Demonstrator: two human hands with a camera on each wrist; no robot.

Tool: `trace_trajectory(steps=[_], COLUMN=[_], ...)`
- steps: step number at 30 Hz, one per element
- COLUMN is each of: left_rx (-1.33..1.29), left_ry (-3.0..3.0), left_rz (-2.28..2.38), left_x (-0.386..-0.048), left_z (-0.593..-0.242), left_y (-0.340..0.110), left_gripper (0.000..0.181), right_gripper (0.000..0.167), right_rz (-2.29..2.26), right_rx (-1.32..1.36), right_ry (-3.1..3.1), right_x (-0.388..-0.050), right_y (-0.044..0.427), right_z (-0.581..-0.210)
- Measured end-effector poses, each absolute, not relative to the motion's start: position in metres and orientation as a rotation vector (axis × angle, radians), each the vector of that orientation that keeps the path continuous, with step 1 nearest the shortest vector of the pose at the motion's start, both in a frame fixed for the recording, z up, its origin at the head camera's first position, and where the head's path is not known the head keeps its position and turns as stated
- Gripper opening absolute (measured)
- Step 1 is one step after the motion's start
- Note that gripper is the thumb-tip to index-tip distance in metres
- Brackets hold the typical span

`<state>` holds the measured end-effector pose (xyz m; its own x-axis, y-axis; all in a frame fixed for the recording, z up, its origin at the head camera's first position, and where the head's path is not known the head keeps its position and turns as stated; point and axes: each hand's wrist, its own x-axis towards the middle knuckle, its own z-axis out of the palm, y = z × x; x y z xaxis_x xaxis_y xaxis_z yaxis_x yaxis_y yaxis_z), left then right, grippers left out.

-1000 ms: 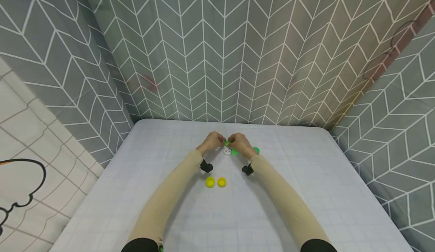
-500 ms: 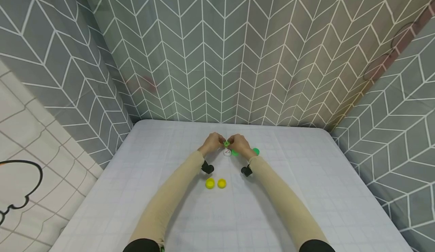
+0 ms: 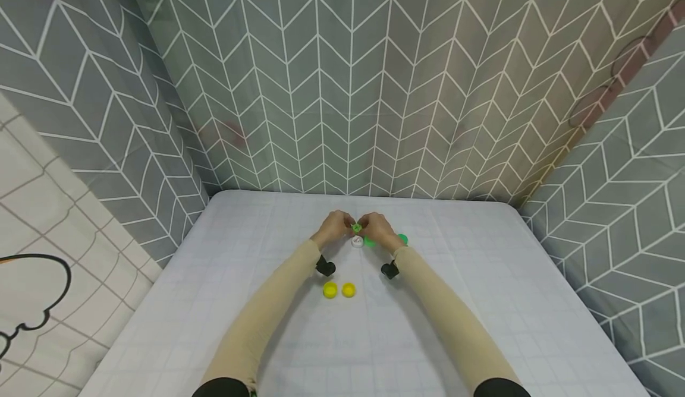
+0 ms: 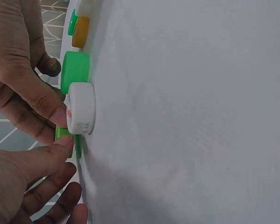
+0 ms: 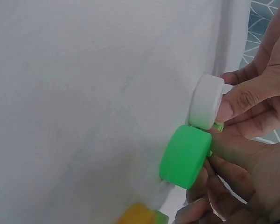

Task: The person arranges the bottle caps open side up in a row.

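Left hand (image 3: 335,226) and right hand (image 3: 377,227) met just below mid-frame in the head view — both hands pinching one small light-green piece (image 3: 356,228) by thumb and fingertips. White cap (image 3: 357,241) sat just below it in frame, green cap (image 3: 370,241) right beside that. Two yellow caps (image 3: 330,290) lay side by side lower down on the white-covered desk (image 3: 535,302); orange cap (image 4: 80,32) at upper left, left wrist view.
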<state>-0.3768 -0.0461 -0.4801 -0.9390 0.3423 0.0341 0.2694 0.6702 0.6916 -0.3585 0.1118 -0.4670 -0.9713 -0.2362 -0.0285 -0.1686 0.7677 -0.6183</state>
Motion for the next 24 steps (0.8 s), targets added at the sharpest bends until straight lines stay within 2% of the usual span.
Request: trace_trajectory(steps=[15, 24], left_rx=[0.656, 0.772], left_ry=[2.781, 2.715], left_rz=[1.150, 1.218], left_x=[-0.361, -0.345], left_z=[-0.454, -0.445], left_y=[-0.052, -0.054], left_gripper=[0.025, 0.027], right_gripper=[0.031, 0.037], right_rz=[-0.972, -1.006], right_rx=[-0.664, -0.677], right_ry=[2.818, 2.789], right_x=[-0.345, -0.326], right_y=[0.133, 0.140], right_z=[-0.444, -0.435])
